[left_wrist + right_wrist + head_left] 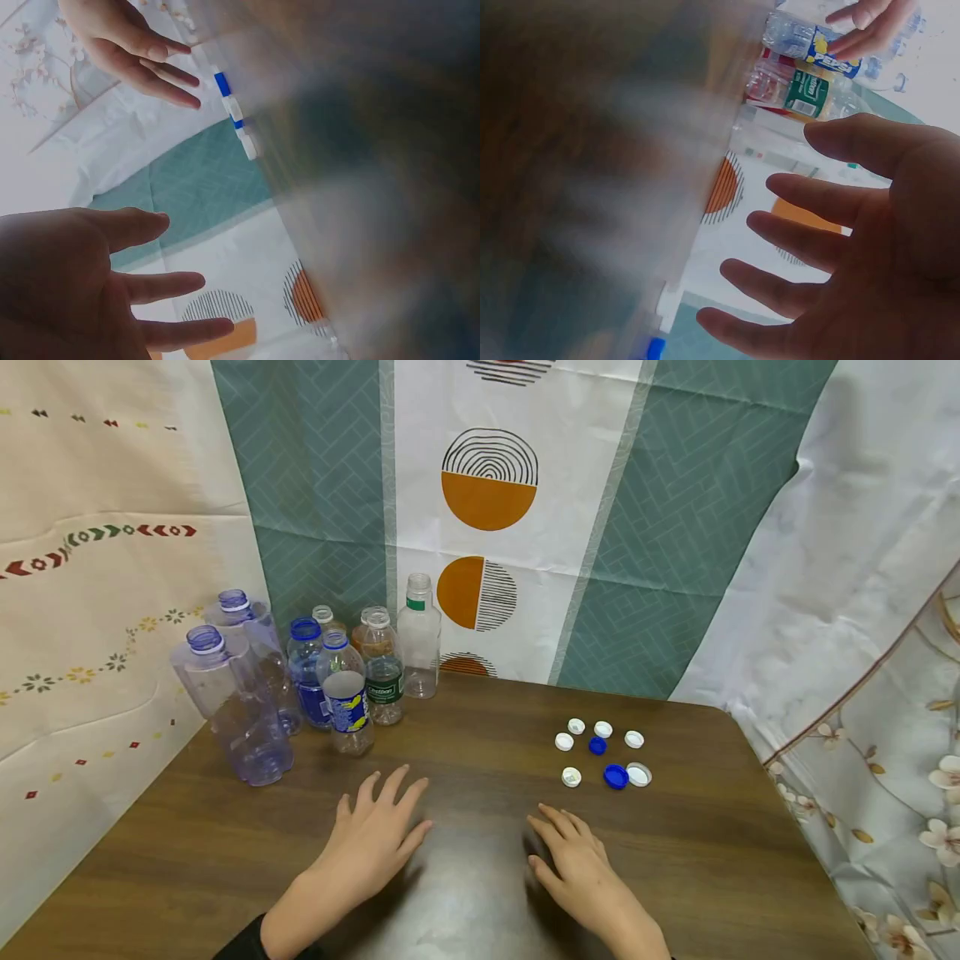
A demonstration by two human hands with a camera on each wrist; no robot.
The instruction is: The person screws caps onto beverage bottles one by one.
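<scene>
My left hand (369,843) hovers over the table with its fingers spread, holding nothing. Nearest to it stands an uncapped clear bottle with a blue and yellow label (347,702). To the right, my right hand (585,877) is also above the table, fingers apart and holding nothing. Beyond its fingertips lie several loose caps: a white cap (572,777), a large blue cap (616,777), a small blue cap (597,746) and other white ones. In the right wrist view, the right hand's fingers (802,236) are extended, and a green-labelled bottle (806,94) shows behind.
Two large bluish bottles (232,710) without caps stand at the table's left. Beside them are a blue-labelled bottle (307,677) and a tall clear bottle (420,643) near the back edge. Patterned curtains (322,468) hang behind the brown table (480,760).
</scene>
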